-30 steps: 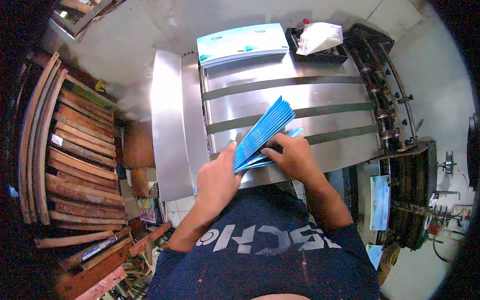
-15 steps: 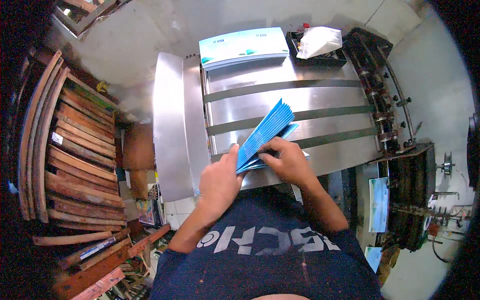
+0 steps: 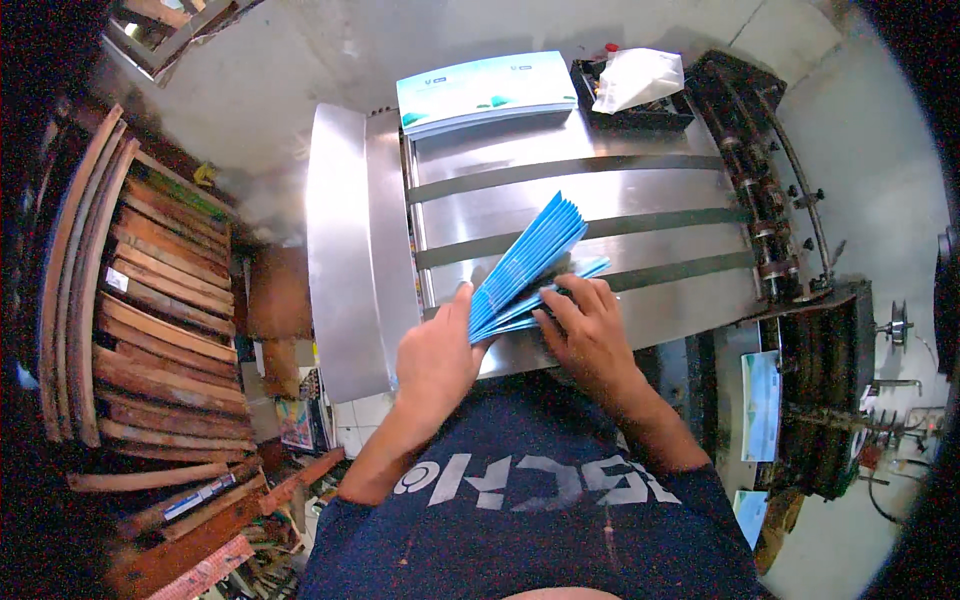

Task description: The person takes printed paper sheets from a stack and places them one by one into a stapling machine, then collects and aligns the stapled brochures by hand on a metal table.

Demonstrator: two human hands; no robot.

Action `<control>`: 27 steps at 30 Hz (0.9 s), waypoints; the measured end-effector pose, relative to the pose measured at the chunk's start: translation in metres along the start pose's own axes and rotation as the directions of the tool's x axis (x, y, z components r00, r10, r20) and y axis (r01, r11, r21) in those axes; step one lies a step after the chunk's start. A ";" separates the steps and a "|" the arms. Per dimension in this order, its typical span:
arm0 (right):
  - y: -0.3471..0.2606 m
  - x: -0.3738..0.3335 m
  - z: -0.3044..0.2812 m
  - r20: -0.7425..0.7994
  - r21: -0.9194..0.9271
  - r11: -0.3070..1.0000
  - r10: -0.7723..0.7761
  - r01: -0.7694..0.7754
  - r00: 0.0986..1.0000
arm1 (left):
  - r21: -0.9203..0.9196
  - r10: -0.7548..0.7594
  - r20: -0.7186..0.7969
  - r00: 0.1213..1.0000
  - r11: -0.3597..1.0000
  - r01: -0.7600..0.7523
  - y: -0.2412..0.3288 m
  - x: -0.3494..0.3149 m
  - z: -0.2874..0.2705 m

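Observation:
My left hand is closed on the lower left end of a fanned sheaf of blue paper sheets, thumb along its edge. The upper sheets spread like steps, pointing up and away over the metal table. Below them, a few lower sheets of the same blue stand apart from the fan. My right hand pinches these lower sheets, with its fingers curled at their edge. Its fingertips partly hide them, so how many it holds is unclear.
Dark belts cross the metal table. A stack of printed sheets lies at its far edge, beside a black tray with a white bag. Machine rollers flank the right side; a wooden slatted rack stands left.
My right hand has moved slightly to the right with its fingers spreading a little. The lower sheets now sit farther apart from the upper fan. My left hand keeps its grip.

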State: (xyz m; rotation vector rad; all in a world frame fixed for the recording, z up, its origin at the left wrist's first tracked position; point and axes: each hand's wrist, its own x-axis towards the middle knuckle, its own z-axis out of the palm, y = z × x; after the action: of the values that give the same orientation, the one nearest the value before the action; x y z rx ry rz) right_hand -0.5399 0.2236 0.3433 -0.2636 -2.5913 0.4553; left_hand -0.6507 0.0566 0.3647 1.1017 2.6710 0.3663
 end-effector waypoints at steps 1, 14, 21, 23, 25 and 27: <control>0.000 0.001 -0.003 0.043 -0.010 1.000 0.018 -0.018 0.999 | 0.000 0.002 -0.001 1.000 1.000 -0.002 0.001 0.000 -0.002; -0.003 0.016 0.011 -0.006 0.076 0.985 0.156 -0.155 0.988 | 0.012 -0.001 -0.006 1.000 1.000 0.001 0.003 -0.001 0.001; -0.002 0.019 0.010 0.042 0.078 0.981 0.172 -0.175 0.984 | 0.007 -0.001 -0.014 1.000 1.000 0.001 0.001 0.000 0.004; -0.003 0.020 0.009 0.067 0.055 0.981 0.180 -0.183 0.981 | 0.009 -0.008 -0.005 1.000 1.000 0.008 0.002 0.001 0.003; -0.004 0.020 0.009 0.073 0.055 0.981 0.183 -0.187 0.981 | 0.015 -0.007 -0.008 1.000 1.000 0.007 0.002 0.000 0.003; -0.004 0.020 0.010 0.062 0.071 0.979 0.185 -0.189 0.981 | 0.014 -0.005 -0.013 1.000 1.000 0.005 0.002 0.000 0.002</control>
State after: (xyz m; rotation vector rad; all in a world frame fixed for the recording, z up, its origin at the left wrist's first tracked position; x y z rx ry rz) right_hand -0.5626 0.2228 0.3457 -0.4774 -2.6065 0.6351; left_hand -0.6484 0.0580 0.3634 1.1003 2.6914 0.3553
